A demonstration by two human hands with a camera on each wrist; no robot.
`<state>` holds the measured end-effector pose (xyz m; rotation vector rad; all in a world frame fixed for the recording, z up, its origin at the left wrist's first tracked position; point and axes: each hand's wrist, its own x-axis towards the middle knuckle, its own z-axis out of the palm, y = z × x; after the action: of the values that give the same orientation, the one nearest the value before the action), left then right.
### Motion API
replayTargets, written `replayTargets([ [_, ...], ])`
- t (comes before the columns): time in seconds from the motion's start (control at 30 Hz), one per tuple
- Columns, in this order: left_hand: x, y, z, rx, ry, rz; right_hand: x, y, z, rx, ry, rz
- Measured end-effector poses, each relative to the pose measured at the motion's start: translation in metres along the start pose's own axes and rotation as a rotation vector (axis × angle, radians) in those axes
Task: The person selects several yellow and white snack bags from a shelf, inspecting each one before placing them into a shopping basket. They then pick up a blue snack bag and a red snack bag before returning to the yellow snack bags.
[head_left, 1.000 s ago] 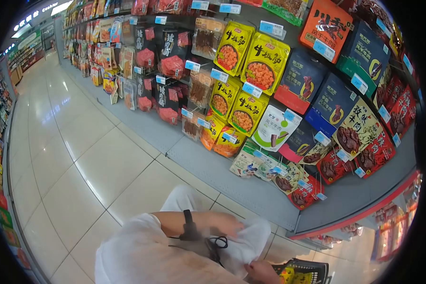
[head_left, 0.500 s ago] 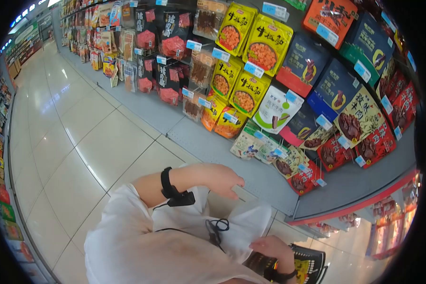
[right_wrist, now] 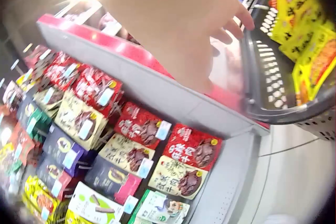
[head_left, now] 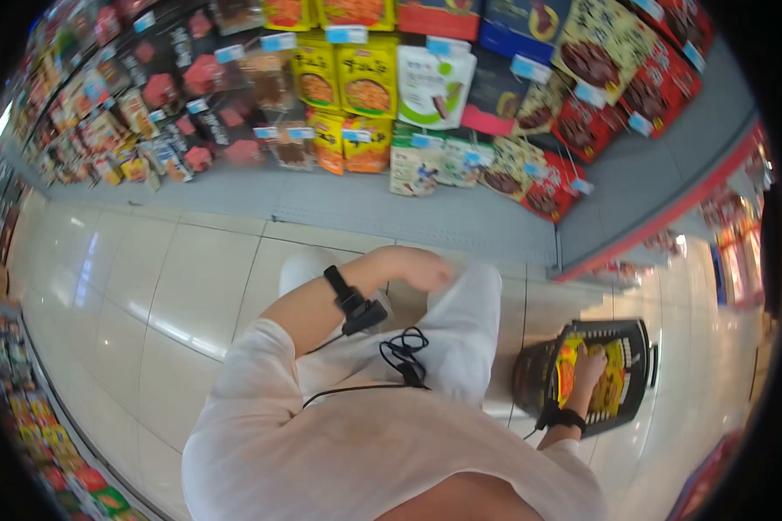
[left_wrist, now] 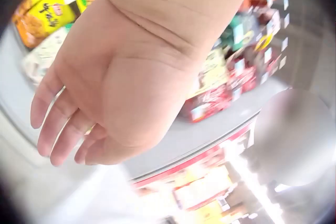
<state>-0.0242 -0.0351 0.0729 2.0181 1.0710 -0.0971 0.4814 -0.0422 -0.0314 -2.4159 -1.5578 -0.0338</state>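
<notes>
My left hand (head_left: 419, 267) hovers over my lap near my raised knee, holding nothing. In the left wrist view its palm shows, with loosely bent fingers (left_wrist: 63, 124). My right hand (head_left: 589, 369) reaches over a dark plastic shopping basket (head_left: 530, 382) on the floor to my right. Yellow snack packets (head_left: 614, 382) lie in it, just under that hand. In the right wrist view, the loosely bent fingers (right_wrist: 244, 16) of my right hand are at the basket's rim (right_wrist: 251, 77), with no packet in them.
A shop shelf in front carries hanging packets: yellow pouches (head_left: 367, 78), a white and green pouch (head_left: 434, 87), red meat packets (head_left: 660, 91). Its grey base ledge (head_left: 408, 217) borders the tiled floor (head_left: 200, 269). Another shelf (head_left: 48, 417) stands at the lower left. A black cable (head_left: 404, 356) lies across my lap.
The view has turned down and right, so the whole basket shows. My right hand has moved from beside my leg out over the basket. My left hand stays over my lap.
</notes>
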Motion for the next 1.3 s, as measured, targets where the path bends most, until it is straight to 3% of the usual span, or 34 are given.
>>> replayTargets([
  [0.07, 0.051, -0.067, 0.053, 0.292, -0.325, -0.226, -0.033, 0.011, 0.001, -0.061, -0.012, 0.155],
  [0.1, 0.052, -0.081, 0.074, 0.391, -0.496, -0.328, -0.046, 0.012, 0.000, -0.072, -0.048, 0.221],
  [0.13, 0.041, -0.070, 0.081, 0.362, -0.520, -0.363, -0.050, 0.027, 0.015, -0.068, -0.041, 0.246],
  [0.2, 0.047, -0.071, 0.119, 0.304, -0.657, -0.432, -0.059, 0.069, 0.060, 0.440, -0.263, -0.048],
  [0.27, 0.047, -0.086, 0.149, 0.072, -0.741, -0.388, -0.085, 0.042, 0.040, 0.375, -0.556, 0.002],
  [0.3, 0.048, -0.077, 0.154, -0.004, -0.692, -0.475, -0.089, 0.037, 0.042, 0.372, -0.547, 0.011],
  [0.33, 0.035, -0.068, 0.145, 0.257, -0.738, -0.115, -0.093, 0.035, 0.047, 0.275, -0.473, 0.019],
  [0.37, 0.059, -0.085, 0.178, 0.323, -0.888, -0.213, -0.092, 0.033, 0.051, 0.175, -0.400, 0.021],
  [0.4, 0.056, -0.095, 0.186, 0.332, -0.820, -0.088, -0.085, 0.030, 0.052, 0.162, -0.394, 0.016],
  [0.47, 0.072, -0.109, 0.195, 0.282, -0.795, -0.070, -0.067, 0.027, 0.057, -0.013, -0.540, 0.054],
  [0.67, 0.083, -0.156, 0.267, 0.000, -0.761, -0.043, -0.058, 0.030, 0.092, 0.113, -0.508, 0.251],
  [0.73, 0.119, -0.137, 0.281, -0.103, -0.786, -0.048, -0.056, 0.043, 0.109, 0.152, -0.552, 0.285],
  [0.8, 0.133, -0.121, 0.293, -0.201, -0.825, -0.052, -0.058, 0.001, 0.078, 0.036, -0.552, 0.277],
  [0.87, 0.143, -0.122, 0.286, -0.288, -0.857, -0.061, -0.065, 0.005, 0.080, 0.077, -0.486, 0.197],
  [0.93, 0.116, -0.143, 0.294, -0.336, -0.879, -0.090, -0.065, -0.022, 0.076, 0.039, -0.541, 0.282],
  [1.0, 0.066, -0.175, 0.296, -0.367, -0.893, -0.123, -0.079, -0.007, 0.089, 0.055, -0.471, 0.230],
  [1.13, -0.018, -0.246, 0.284, -0.380, -0.891, -0.169, -0.108, -0.018, 0.072, 0.066, -0.558, 0.262],
  [1.3, -0.016, -0.257, 0.293, -0.420, -0.835, -0.194, -0.165, -0.056, 0.063, 0.119, -0.532, 0.181],
])
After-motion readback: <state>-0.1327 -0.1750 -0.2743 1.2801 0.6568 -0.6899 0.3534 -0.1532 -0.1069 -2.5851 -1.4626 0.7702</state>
